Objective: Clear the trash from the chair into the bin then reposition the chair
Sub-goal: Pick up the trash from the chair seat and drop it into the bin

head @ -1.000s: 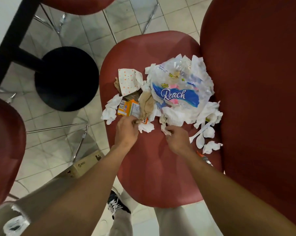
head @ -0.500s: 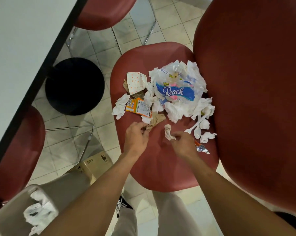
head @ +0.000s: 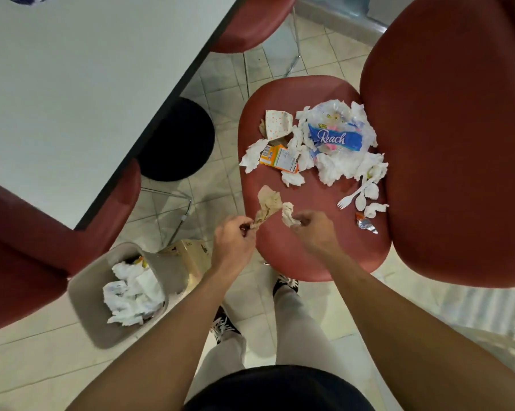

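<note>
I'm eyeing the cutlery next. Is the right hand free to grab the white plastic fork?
Probably not yet: the right hand grips a white tissue wad. The fork lies uncovered on the chair seat.

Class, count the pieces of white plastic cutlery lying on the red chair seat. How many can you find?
2: a fork and a spoon, side by side near the seat's right edge. More may be hidden under the tissues.

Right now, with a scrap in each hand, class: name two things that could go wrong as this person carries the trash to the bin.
1. The left hand pinches the brown paper only by one end, so it may slip and fall on the floor short of the bin.
2. The fork, spoon and foil wrapper lie near the chair seat's edge; a swipe by the right hand could knock them off.
</note>
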Demonstrator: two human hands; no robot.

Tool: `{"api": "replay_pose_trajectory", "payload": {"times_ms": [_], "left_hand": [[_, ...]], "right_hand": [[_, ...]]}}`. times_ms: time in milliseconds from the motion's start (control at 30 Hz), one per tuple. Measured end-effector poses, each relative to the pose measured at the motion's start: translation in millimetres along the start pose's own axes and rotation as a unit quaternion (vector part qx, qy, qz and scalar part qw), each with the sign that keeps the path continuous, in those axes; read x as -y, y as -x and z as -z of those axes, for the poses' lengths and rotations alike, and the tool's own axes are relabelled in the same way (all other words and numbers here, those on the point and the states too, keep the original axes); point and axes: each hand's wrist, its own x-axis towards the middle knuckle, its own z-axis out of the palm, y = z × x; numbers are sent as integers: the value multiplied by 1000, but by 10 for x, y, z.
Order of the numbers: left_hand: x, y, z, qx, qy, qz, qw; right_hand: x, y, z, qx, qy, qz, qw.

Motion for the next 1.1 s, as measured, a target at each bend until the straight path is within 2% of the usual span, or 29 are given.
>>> {"api": "replay_pose_trajectory", "payload": {"times_ms": [267, 567, 833, 1100], "left_hand": [[796, 672, 704, -56, 23, 124, 990], [1698, 1284, 1415, -133, 51, 185, 972], [2274, 1449, 1757, -186, 77, 251, 947], [2460, 1354, 1813, -160, 97, 284, 941]], "right_hand": [[377, 720, -748, 34, 50, 56, 997], [798, 1227, -1735, 132, 98, 110, 980], [1110, 1500, -2444, 190, 138, 152, 960], [1302, 1490, -2681, 246, 152, 133, 948]]}}
